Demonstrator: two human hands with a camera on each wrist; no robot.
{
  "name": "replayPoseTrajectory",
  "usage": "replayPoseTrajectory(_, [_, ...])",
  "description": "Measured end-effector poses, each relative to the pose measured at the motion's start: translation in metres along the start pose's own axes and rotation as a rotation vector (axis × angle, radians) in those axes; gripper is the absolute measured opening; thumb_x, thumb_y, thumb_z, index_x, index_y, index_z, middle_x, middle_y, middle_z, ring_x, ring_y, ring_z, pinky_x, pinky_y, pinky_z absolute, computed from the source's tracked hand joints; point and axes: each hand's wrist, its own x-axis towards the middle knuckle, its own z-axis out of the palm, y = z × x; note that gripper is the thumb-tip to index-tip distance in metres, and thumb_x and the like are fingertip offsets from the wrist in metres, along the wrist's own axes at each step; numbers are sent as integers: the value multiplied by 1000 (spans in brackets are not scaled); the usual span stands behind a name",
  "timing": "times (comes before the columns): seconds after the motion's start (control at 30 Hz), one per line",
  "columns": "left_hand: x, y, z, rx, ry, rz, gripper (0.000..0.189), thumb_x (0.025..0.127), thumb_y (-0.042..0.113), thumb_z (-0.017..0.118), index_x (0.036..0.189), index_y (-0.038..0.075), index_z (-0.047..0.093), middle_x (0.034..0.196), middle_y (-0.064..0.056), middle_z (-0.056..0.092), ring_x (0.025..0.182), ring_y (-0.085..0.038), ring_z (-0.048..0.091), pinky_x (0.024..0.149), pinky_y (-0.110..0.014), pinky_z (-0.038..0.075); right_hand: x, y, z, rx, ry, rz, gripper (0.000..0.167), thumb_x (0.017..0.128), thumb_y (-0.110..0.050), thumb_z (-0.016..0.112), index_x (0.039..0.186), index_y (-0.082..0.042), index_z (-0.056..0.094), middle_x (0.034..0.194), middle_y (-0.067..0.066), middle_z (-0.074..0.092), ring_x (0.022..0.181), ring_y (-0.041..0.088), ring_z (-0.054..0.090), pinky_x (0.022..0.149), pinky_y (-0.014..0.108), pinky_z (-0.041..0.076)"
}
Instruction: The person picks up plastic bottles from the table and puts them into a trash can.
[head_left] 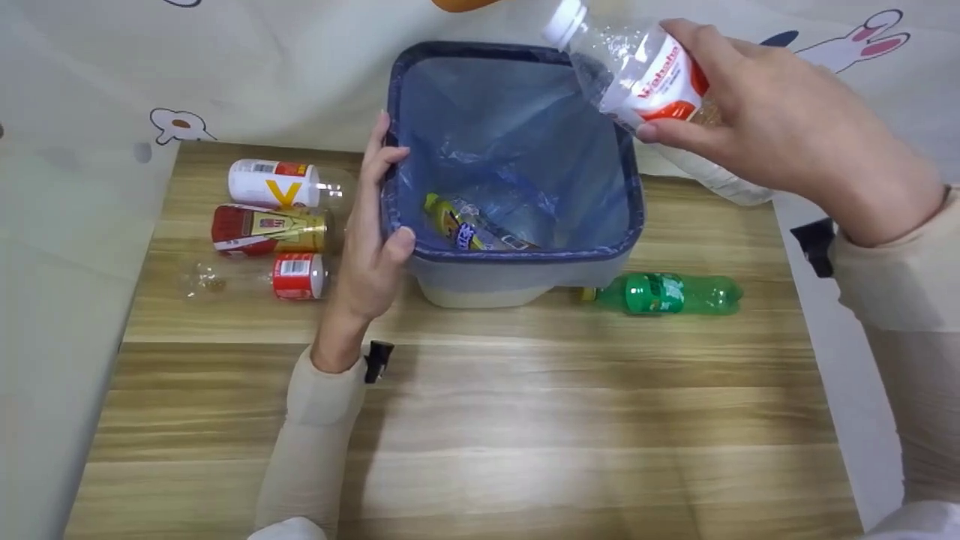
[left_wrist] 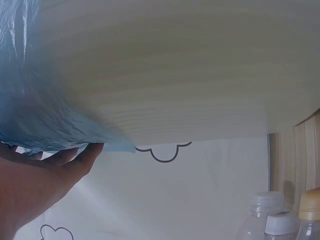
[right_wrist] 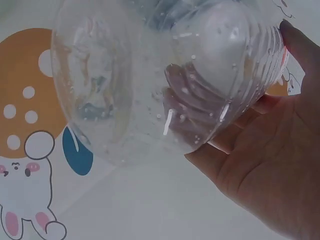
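A trash bin lined with a translucent blue bag stands at the far side of the table. My left hand holds its left rim, with the thumb near the front corner; in the left wrist view my fingers lie against the bagged wall. My right hand grips a clear plastic water bottle with a white cap and a red-and-white label. It is tilted above the bin's back right corner, cap toward the upper left. Inside the bin lies a bottle with a yellow and purple label.
Left of the bin lie a white-labelled bottle, a red-and-gold bottle and a clear bottle with a red label. To its right are a green bottle and, farther back, a clear bottle. A patterned cloth hangs behind.
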Motion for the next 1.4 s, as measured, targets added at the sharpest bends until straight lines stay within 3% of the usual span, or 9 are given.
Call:
replayPoseTrajectory(0.4, [0, 0, 1, -6, -2, -13, 80, 92, 68, 44, 138, 3, 39, 164, -14, 14, 151, -26, 13, 121, -44, 12, 6, -7, 1, -4, -31, -8, 89, 94, -55, 59, 160, -17, 13, 125, 28, 56, 94, 40, 58, 84, 60, 52])
replayPoseTrajectory(0.8, [0, 0, 0, 7, 3, -17, 83, 92, 71, 43, 138, 3, 39, 164, -14, 15, 151, -25, 14, 121, -44, 12, 31, -35, 0, -23, -94, -42, 90, 92, -69, 46, 161, -25, 6, 121, 23, 59, 87, 34, 59, 72, 51, 54])
replayPoseTrajectory(1.07, [-1, 0, 2, 4, -5, -37, 85, 91, 71, 44, 139, 1, 37, 165, -12, 14, 151, -24, 13, 121, -44, 14, 45, -58, 0, -23, -132, -55, 90, 92, -70, 45, 161, -26, 6, 125, 23, 57, 88, 34, 59, 73, 49, 55])
replayPoseTrajectory(1.4, [0, 1, 4, 3, -6, -32, 84, 91, 71, 44, 140, 3, 37, 165, -13, 13, 152, -24, 12, 121, -44, 17, 51, -63, 6, -9, -146, -73, 92, 92, -70, 43, 161, -21, 7, 125, 26, 58, 88, 35, 63, 79, 52, 57])
